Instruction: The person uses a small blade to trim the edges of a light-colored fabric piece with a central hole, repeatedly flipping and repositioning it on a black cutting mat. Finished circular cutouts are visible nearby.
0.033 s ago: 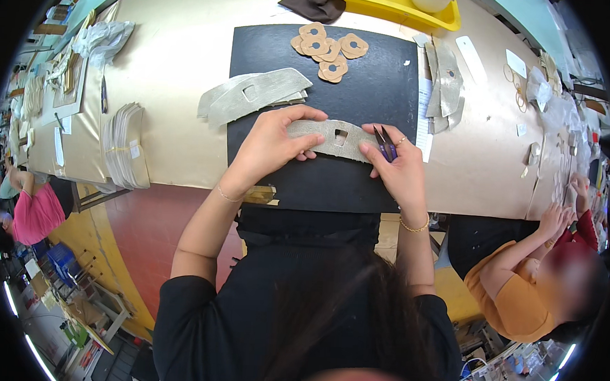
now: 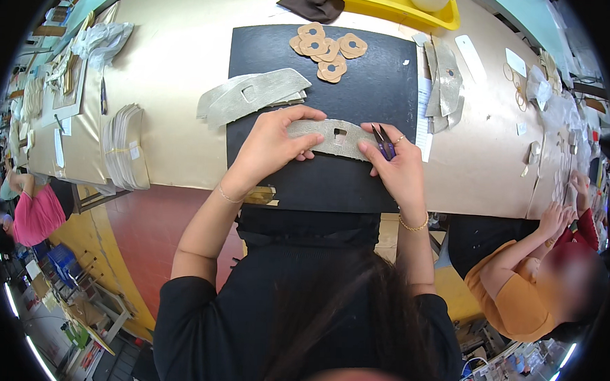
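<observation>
My left hand [image 2: 278,136] pinches the left end of a curved grey fabric strip [image 2: 350,147] between thumb and fingers. The strip has a small square hole near its middle. My right hand [image 2: 401,166] grips its right end and also keeps a pair of thread snips [image 2: 387,149] with purple handles in the fingers, blades pointing away from me. The strip is held just over a black mat [image 2: 305,187]. Beyond my left hand lies a pile of similar grey strips [image 2: 261,97], the top one with a square opening. Several tan pieces with keyhole-shaped holes [image 2: 314,47] lie at the mat's far side.
A yellow tray [image 2: 394,16] stands at the far edge beside a dark cloth [image 2: 312,3]. Banded strips [image 2: 122,145] lie on the left; more grey pieces [image 2: 449,81] rest on paper at the right. A co-worker in an orange top [image 2: 511,295] sits at the right.
</observation>
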`<state>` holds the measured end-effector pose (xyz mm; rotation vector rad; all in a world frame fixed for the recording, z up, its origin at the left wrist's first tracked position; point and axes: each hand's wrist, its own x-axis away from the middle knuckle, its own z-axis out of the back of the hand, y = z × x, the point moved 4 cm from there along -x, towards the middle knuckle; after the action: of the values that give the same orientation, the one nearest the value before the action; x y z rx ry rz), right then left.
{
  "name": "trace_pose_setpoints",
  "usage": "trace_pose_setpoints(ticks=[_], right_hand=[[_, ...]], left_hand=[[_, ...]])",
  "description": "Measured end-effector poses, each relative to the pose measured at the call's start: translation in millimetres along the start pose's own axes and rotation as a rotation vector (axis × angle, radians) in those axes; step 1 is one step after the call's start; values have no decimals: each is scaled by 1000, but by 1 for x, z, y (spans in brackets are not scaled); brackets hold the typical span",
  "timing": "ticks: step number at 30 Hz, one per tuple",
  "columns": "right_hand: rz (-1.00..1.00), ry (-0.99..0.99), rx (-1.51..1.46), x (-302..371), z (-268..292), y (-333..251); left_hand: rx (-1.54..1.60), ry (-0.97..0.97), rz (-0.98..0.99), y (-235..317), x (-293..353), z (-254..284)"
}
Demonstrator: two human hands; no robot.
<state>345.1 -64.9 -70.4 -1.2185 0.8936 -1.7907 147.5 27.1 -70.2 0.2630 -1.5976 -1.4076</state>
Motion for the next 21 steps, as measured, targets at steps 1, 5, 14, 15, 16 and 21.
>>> trace_pose_setpoints(ticks=[1,5,14,15,16,21], right_hand=[[49,12,29,-2,-1,-1],[177,59,148,-11,-3,1],[253,102,254,-19,-5,-4],[275,113,254,-18,-6,-5],[295,125,258,-18,-6,-6],[235,107,253,-18,-7,-5]], left_hand=[[-14,14,-12,-1,-1,-1],[-71,62,-41,-5,-1,-1],[-63,99,-51,-5,-7,3],[-57,100,-52,-4,-8,3],[-51,101,-39,-5,-8,3],[-35,110,-18,-5,-8,3]])
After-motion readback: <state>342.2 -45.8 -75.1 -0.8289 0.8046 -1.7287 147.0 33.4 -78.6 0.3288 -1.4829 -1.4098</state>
